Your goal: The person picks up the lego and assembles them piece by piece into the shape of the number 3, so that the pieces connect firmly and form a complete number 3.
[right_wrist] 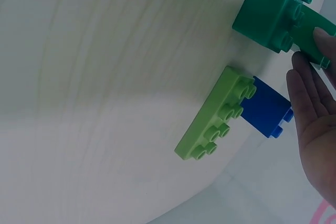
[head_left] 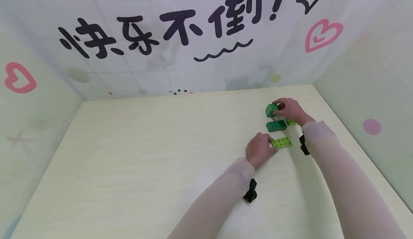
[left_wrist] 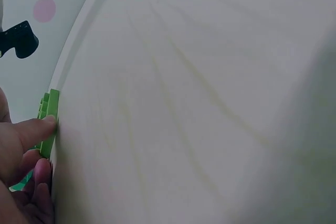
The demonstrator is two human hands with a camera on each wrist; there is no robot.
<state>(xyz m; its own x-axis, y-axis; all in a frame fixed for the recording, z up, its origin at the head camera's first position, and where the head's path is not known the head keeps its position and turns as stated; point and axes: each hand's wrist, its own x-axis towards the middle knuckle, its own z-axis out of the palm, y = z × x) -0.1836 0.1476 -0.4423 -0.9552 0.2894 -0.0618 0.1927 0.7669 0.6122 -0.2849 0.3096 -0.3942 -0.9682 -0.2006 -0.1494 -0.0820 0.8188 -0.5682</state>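
While the head view looks down on the pale wooden surface (head_left: 145, 160), four bricks sit loose in the right half of the frame, none joined to another, so any stacking looks barely begun. The right hand (head_left: 292, 110) curls its fingers round a dark green brick (head_left: 272, 110) at the far end of the group. A second dark green brick (head_left: 276, 125) lies flat just below it. The left hand (head_left: 259, 149) presses fingertips against a light green plate (head_left: 282, 143), whose long axis runs left to right, studs up.

From the left wrist, that light green plate (left_wrist: 49, 124) shows edge-on at the left margin, a fingertip (left_wrist: 37, 128) touching it.

From the right wrist, the dark green brick (right_wrist: 273, 11) is held at upper right; another light green plate (right_wrist: 212, 114) lies beside a blue brick (right_wrist: 268, 108), long axis diagonal.
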